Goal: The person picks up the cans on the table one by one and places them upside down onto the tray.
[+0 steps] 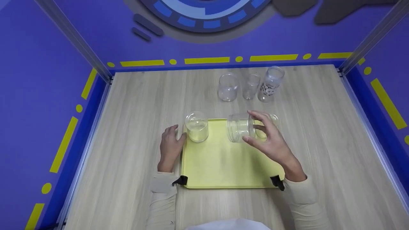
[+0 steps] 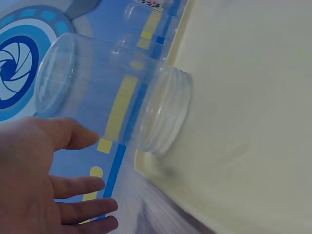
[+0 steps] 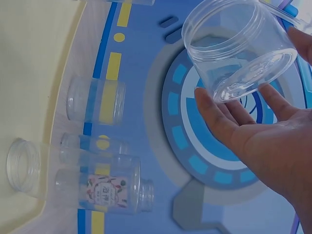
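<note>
Landmark = yellow tray (image 1: pixel 220 169), lying on the wood-grain table (image 1: pixel 134 127).

Right hand (image 1: pixel 270 140): clamping a clear jar (image 1: pixel 239 127), thumb and fingers gripping it around the base end. Jar is hanging over the tray's far half, right of its middle, lying sideways in the grip; threaded mouth is facing the tray's left side, base is facing the palm.

Left hand (image 1: pixel 169 145): sitting just off the tray's left edge near the far corner, not gripping anything. Fingers are spreading apart in the left wrist view, thumb is pointing at the second jar (image 1: pixel 197 127). Can't tell whether the thumb is touching it.

Second jar is standing mouth-down on the tray's far left corner, threads at the bottom. Third jar (image 3: pixel 23 165) is standing at the tray's far right corner, partly hiding behind the right hand in the head view.

Beyond the tray's far edge, right of its middle, three clear containers are standing in a row: wide jar (image 1: pixel 228 88), narrow container (image 1: pixel 251 87), tall bottle (image 1: pixel 271 84) wearing a printed label. Blue panel (image 1: pixel 105 38) with yellow dashes (image 1: pixel 207 60) is rising behind them.
</note>
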The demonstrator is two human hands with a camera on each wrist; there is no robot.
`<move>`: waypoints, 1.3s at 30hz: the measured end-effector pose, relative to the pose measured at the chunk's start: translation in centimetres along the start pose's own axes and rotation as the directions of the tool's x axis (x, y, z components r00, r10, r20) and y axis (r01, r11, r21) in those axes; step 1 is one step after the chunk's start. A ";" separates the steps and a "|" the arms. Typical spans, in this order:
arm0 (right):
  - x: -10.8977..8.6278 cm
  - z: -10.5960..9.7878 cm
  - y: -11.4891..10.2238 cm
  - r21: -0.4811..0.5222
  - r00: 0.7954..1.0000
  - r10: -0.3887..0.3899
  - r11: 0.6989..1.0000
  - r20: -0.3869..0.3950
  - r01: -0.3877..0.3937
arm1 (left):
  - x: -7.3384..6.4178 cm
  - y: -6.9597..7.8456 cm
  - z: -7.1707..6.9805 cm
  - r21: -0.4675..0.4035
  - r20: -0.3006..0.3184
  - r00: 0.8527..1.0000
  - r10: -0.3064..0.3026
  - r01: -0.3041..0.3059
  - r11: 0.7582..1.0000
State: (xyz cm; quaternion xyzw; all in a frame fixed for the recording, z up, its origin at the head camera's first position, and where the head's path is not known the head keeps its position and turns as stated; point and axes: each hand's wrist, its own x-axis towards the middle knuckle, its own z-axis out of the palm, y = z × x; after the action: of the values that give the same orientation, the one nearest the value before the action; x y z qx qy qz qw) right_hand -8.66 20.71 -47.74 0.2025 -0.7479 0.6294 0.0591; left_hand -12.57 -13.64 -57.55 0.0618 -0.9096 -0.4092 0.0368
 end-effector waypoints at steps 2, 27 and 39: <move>-0.2 -0.1 0.0 -0.029 1.000 0.006 1.000 0.001 -0.006 | -0.1 -0.4 0.2 0.062 0.031 0.999 -0.007 0.005 0.998; -1.3 -1.0 0.0 -0.331 0.996 0.002 0.943 0.092 0.028 | -0.4 -1.3 0.5 0.371 0.138 0.979 0.148 -0.190 0.909; -1.7 -1.4 -0.4 -0.497 0.987 0.109 0.867 0.117 -0.037 | -0.6 -1.1 0.4 0.401 0.180 0.978 0.102 -0.168 0.901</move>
State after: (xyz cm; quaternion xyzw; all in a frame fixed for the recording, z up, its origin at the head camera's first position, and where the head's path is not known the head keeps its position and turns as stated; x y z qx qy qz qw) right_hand -7.19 22.41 -47.69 0.1963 -0.8930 0.4038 0.0321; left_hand -11.96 -14.02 -58.63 -0.0271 -0.9777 -0.2071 -0.0193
